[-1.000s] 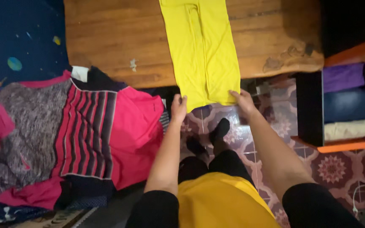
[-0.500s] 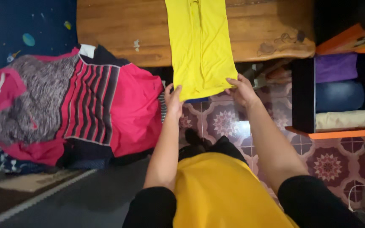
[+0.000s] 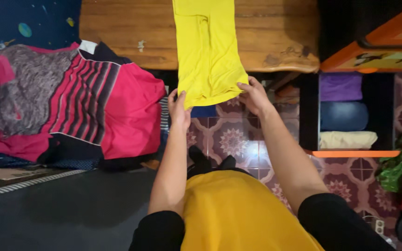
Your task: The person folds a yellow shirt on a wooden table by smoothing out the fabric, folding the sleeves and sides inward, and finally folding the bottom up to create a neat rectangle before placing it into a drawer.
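Head view | yellow cloth (image 3: 208,51) is laid on the wooden table (image 3: 117,32), its near end hanging over the edge | near left corner is pinched by the left hand (image 3: 178,110) | near right corner is pinched by the right hand (image 3: 253,95) | pink striped clothes pile (image 3: 84,107) is seen just left.

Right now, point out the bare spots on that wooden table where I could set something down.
The wooden table is bare left of the yellow garment, above the pink striped clothes pile, and right of it up to the shelf. The near edge is crowded where left hand and right hand pinch the hem.
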